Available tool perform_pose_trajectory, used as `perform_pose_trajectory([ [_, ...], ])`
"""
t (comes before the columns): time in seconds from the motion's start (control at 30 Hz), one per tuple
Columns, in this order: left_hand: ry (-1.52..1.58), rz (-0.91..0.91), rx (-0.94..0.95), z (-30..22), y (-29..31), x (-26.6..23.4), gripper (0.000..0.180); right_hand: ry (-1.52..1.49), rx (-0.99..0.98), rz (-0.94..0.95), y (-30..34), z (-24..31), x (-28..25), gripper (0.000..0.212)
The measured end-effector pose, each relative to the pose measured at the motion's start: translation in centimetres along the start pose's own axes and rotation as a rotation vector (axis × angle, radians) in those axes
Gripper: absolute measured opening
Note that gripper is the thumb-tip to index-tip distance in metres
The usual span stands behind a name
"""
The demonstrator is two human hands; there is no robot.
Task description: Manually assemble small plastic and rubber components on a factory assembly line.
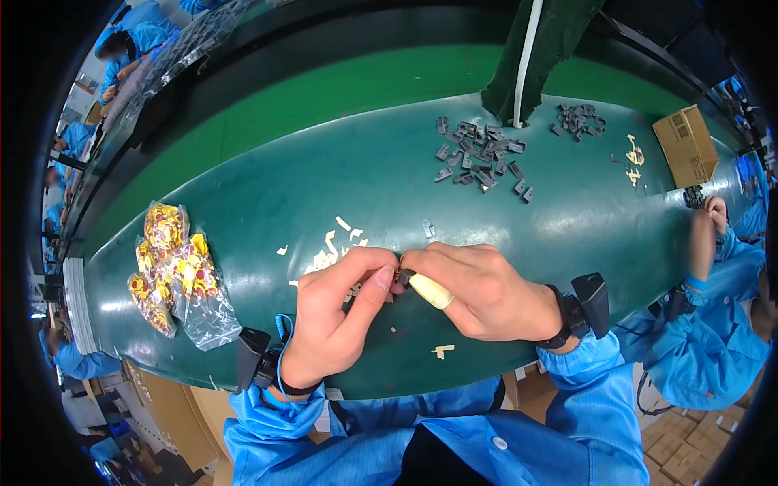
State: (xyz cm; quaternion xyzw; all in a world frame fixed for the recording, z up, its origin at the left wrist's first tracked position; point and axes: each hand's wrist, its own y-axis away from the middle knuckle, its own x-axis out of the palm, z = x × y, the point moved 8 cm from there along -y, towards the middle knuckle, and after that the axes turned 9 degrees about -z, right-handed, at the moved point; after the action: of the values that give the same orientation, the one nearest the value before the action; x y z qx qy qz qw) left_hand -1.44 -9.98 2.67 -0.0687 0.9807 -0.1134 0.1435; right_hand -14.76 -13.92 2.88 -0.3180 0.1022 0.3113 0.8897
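Observation:
My left hand (331, 314) and my right hand (490, 293) meet near the front of the green table. Between their fingertips they pinch a small dark plastic part (404, 277), mostly covered by the fingers. A pale yellow finger cot (431, 292) covers my right thumb. Cream-coloured, L-shaped thin pieces (324, 258) lie scattered just beyond my left hand, partly hidden by it. One more cream piece (442, 351) rests between my wrists and the table's near edge. Past my right fingers sits a lone grey plastic part (429, 228).
Piles of dark grey plastic parts (480, 150) lie at the back, beside a green-covered post (519, 73). Clear bags of yellow and red pieces (173, 263) rest at left. At far right stand a cardboard box (686, 146) and a co-worker in a blue smock (697, 348).

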Motion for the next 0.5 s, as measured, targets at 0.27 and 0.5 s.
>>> perform_pose_trajectory([
  [0.27,0.33,0.12,-0.367,2.0,0.2,1.2,0.011,0.028,0.06,-0.012,0.0,0.7,-0.8,0.017],
  [0.5,0.35,0.038,-0.329,2.5,0.6,-0.2,0.014,-0.2,-0.104,-0.077,-0.3,0.6,0.7,0.002],
])
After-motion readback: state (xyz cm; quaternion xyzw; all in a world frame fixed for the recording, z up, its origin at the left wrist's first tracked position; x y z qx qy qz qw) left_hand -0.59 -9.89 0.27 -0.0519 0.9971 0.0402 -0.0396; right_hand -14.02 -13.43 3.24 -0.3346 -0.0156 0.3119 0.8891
